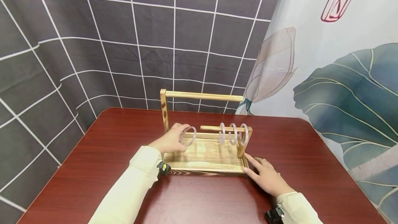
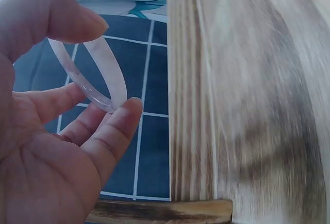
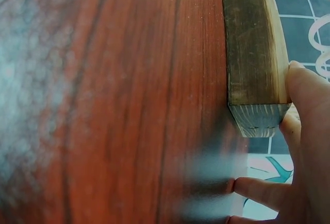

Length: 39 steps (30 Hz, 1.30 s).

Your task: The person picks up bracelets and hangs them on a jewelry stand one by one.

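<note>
My left hand [image 1: 169, 141] pinches a pale, translucent bangle [image 2: 109, 69] between thumb and fingertips, above the left part of a wooden display stand [image 1: 205, 153]. The bangle stands upright, a short way left of the free end of the stand's lower bar [image 1: 209, 128]. Three similar bangles hang on that bar near its right post: one bangle [image 1: 223, 132] leftmost, a middle bangle [image 1: 235, 136] and a right bangle [image 1: 246, 134]. At the base's right front corner, my right hand [image 1: 266, 176] rests with fingers extended, its thumb and fingertips touching the wood.
A higher wooden bar [image 1: 205, 95] runs across the back of the stand from a tall left post [image 1: 164, 111]. The stand sits on a dark red table [image 1: 199, 196]. Behind are a grey checked cloth [image 1: 155, 27] and a leaf-patterned curtain [image 1: 342, 89].
</note>
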{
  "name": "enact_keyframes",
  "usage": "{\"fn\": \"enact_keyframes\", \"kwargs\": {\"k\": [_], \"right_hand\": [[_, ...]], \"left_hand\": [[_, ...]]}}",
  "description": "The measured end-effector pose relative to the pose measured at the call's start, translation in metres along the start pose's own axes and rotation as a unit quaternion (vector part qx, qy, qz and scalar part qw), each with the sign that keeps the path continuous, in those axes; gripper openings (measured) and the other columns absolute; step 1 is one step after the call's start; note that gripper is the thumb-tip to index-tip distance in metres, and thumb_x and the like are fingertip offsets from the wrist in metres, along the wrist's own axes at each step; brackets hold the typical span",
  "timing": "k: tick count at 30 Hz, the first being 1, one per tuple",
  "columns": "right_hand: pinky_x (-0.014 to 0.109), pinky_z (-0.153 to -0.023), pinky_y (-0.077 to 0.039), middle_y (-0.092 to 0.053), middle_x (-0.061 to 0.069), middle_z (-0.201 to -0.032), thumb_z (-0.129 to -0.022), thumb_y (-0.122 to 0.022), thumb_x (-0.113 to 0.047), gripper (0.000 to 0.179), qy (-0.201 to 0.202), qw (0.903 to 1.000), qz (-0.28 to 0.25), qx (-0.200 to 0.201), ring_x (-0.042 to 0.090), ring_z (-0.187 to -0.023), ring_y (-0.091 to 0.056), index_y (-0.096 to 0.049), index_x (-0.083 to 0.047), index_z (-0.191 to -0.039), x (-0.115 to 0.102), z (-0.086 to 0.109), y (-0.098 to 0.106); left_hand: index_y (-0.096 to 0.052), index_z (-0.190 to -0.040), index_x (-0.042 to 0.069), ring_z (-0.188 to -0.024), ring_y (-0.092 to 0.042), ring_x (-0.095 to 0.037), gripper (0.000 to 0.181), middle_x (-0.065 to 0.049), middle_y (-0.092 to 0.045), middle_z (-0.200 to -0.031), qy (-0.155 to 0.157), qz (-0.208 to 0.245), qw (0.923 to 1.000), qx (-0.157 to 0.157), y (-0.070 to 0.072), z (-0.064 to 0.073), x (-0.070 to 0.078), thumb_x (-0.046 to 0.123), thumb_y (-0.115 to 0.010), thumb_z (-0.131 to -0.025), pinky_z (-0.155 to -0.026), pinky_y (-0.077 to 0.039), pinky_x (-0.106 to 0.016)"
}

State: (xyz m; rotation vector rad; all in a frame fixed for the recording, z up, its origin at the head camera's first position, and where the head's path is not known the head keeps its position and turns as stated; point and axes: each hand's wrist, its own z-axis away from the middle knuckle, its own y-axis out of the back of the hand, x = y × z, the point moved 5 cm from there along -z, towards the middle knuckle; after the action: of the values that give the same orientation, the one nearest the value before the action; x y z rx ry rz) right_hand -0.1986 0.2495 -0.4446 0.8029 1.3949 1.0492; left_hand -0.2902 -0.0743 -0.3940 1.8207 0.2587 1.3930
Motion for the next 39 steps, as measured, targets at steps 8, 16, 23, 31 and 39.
{"fn": "enact_keyframes", "kwargs": {"k": [8, 16, 23, 31, 39], "right_hand": [[0.081, -0.079, -0.033, -0.048, 0.022, -0.136, -0.092, -0.051, -0.057, 0.064, 0.002, 1.0, 0.001, -0.001, 0.046, -0.127, -0.041, -0.044, -0.023, -0.146, -0.001, 0.002, 0.0], [0.081, -0.079, -0.033, -0.048, 0.023, -0.136, -0.092, -0.051, -0.057, 0.064, 0.0, 1.0, 0.001, -0.002, 0.047, -0.127, -0.041, -0.044, -0.023, -0.146, -0.001, 0.001, 0.0], [0.081, -0.08, -0.032, -0.047, 0.022, -0.137, -0.092, -0.051, -0.057, 0.064, -0.005, 1.0, -0.002, -0.006, 0.047, -0.127, -0.041, -0.043, -0.023, -0.146, -0.002, 0.002, 0.0], [0.082, -0.079, -0.032, -0.048, 0.022, -0.136, -0.092, -0.051, -0.056, 0.064, -0.003, 1.0, 0.0, -0.003, 0.047, -0.127, -0.041, -0.043, -0.023, -0.146, -0.002, 0.002, 0.001], [0.083, -0.08, -0.031, -0.046, 0.022, -0.138, -0.092, -0.049, -0.058, 0.065, -0.005, 1.0, 0.0, -0.008, 0.047, -0.128, -0.039, -0.042, -0.024, -0.147, -0.002, 0.001, 0.0]], "left_hand": [[-0.039, -0.141, 0.0, -0.1, -0.058, -0.039, 0.087, -0.021, -0.04, -0.123, 0.009, 0.104, 0.9939, 0.035, -0.001, 0.005, 0.003, -0.004, -0.067, -0.059, -0.084, -0.054, -0.035], [-0.036, -0.144, 0.0, -0.102, -0.06, -0.04, 0.086, -0.024, -0.04, -0.13, 0.02, 0.204, 0.9769, 0.061, -0.005, 0.01, 0.005, -0.01, -0.064, -0.062, -0.086, -0.054, -0.036], [-0.035, -0.145, -0.002, -0.107, -0.058, -0.04, 0.087, -0.024, -0.039, -0.132, 0.04, 0.262, 0.9606, 0.084, -0.011, 0.008, 0.001, -0.012, -0.063, -0.064, -0.085, -0.055, -0.034], [-0.033, -0.144, -0.006, -0.115, -0.052, -0.037, 0.084, -0.025, -0.044, -0.131, 0.037, 0.294, 0.9488, 0.108, -0.014, 0.006, 0.006, -0.01, -0.06, -0.065, -0.089, -0.052, -0.036], [-0.032, -0.146, -0.005, -0.12, -0.046, -0.035, 0.084, -0.022, -0.044, -0.134, 0.035, 0.318, 0.9407, 0.112, -0.019, 0.003, 0.011, -0.008, -0.065, -0.069, -0.096, -0.047, -0.04]]}}
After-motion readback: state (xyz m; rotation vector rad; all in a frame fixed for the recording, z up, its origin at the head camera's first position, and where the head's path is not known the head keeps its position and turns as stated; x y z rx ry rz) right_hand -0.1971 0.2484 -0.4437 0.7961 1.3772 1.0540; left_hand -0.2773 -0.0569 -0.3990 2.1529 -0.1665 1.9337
